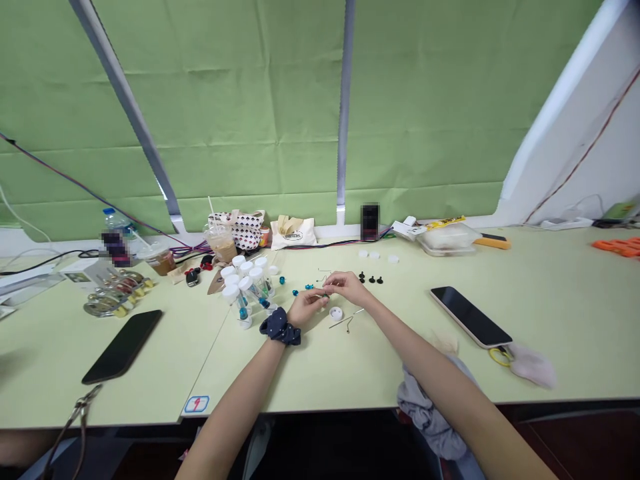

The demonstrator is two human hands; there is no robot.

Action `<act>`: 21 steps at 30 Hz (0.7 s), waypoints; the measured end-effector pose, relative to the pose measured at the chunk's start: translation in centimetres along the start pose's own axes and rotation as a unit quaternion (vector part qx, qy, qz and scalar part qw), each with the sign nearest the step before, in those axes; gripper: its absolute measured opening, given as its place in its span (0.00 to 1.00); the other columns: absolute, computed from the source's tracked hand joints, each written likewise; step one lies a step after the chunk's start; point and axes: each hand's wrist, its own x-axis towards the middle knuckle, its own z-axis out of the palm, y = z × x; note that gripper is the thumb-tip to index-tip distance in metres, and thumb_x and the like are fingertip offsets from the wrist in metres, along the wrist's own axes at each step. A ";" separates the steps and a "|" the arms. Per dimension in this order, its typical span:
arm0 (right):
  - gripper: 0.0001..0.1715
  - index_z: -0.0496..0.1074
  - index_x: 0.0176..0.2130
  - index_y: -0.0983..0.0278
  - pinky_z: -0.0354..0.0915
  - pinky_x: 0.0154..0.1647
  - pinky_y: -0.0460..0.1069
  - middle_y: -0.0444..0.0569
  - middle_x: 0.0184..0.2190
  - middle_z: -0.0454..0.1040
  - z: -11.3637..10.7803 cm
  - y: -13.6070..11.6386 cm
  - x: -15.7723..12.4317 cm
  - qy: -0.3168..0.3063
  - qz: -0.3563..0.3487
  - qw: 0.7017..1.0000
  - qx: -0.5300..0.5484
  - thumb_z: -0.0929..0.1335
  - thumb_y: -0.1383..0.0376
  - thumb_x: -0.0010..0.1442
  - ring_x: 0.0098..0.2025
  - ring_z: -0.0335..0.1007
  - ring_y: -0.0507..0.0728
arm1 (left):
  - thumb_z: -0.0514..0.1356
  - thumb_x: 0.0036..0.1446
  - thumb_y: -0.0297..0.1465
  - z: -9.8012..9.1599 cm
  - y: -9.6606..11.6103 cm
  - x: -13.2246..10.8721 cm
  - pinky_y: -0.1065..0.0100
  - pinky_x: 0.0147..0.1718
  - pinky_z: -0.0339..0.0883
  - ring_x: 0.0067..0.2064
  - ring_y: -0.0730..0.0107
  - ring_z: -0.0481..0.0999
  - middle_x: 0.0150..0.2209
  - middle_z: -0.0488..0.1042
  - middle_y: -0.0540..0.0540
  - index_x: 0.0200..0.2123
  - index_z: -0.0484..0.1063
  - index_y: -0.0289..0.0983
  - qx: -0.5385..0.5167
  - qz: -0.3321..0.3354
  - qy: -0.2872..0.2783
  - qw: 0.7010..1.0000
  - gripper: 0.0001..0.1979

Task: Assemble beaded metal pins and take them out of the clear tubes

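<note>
My left hand (306, 305), with a dark scrunchie (281, 327) on its wrist, and my right hand (347, 287) meet over the middle of the pale green table (350, 373). Both pinch a small thin part between the fingertips; it is too small to name. A white round cap (336, 313) and thin metal pins (345, 323) lie just below the hands. Small blue pieces (301, 289) lie to the left of them, and three black knobs (371, 278) to the right. A cluster of white-capped clear vials (246, 283) stands to the left of my left hand.
A black phone (123, 345) lies at the left and a second phone (470, 316) at the right, with a yellow ring (500, 356) and cloth near it. Iced drinks (220, 241), small bags, a bottle (116, 235) and a plastic-wrapped box (447, 237) line the back edge under the green blinds.
</note>
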 end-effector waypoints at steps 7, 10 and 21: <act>0.05 0.77 0.25 0.64 0.60 0.28 0.46 0.45 0.24 0.75 -5.3 -1.2 -0.9 -0.143 0.119 0.946 -0.264 0.73 0.65 0.43 0.27 0.68 0.53 | 0.67 0.46 0.40 -0.8 0.4 -0.1 0.68 0.35 0.67 0.36 0.68 0.75 0.41 0.76 0.39 0.46 0.74 0.34 -0.017 -0.031 0.045 0.998 0.24; 0.07 0.77 0.22 0.63 0.58 0.26 0.46 0.44 0.21 0.74 -6.4 -1.6 -1.5 -0.240 0.200 0.882 -0.353 0.74 0.72 0.36 0.25 0.68 0.54 | 0.68 0.45 0.39 -1.0 0.1 0.0 0.67 0.36 0.68 0.36 0.68 0.75 0.42 0.76 0.39 0.46 0.74 0.34 -0.028 -0.029 0.059 0.997 0.25; 0.12 0.71 0.14 0.64 0.58 0.25 0.46 0.45 0.18 0.72 -4.2 -1.6 -1.6 -0.209 0.239 0.841 -0.438 0.70 0.80 0.33 0.23 0.68 0.54 | 0.67 0.45 0.39 -1.2 -0.2 0.1 0.66 0.35 0.69 0.33 0.70 0.74 0.40 0.76 0.39 0.47 0.73 0.33 -0.020 -0.021 0.068 0.997 0.26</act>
